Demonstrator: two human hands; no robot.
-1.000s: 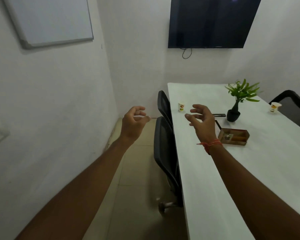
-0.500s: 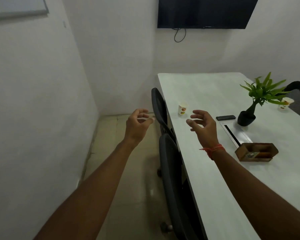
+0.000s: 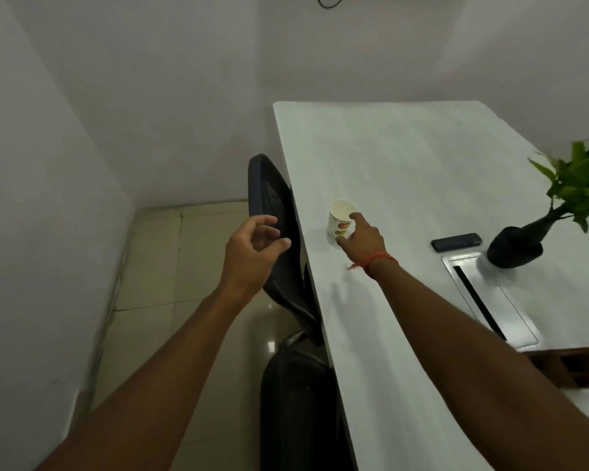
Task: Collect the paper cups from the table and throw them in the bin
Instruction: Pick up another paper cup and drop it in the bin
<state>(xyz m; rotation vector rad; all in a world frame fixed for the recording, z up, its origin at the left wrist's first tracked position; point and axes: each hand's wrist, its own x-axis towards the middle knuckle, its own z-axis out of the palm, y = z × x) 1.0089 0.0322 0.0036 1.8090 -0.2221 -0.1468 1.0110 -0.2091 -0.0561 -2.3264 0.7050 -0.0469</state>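
Note:
A small white paper cup (image 3: pixel 340 219) with an orange print stands upright near the left edge of the long white table (image 3: pixel 405 158). My right hand (image 3: pixel 363 237) is at the cup's right side, a finger and the thumb touching its wall, fingers spread around it without a closed grip. My left hand (image 3: pixel 252 254) hovers over the floor beside the table, in front of a chair back, fingers loosely curled and holding nothing. No bin is in view.
Two black office chairs (image 3: pixel 279 232) are pushed against the table's left edge. On the table lie a black phone (image 3: pixel 456 242), a black vase with a green plant (image 3: pixel 517 243), a metal cable hatch (image 3: pixel 487 300) and a brown box (image 3: pixel 572 368). White walls close in left and behind.
I have moved closer along the table. My right hand reached forward from mid-air to touch the paper cup. The second cup at the far right has left the view.

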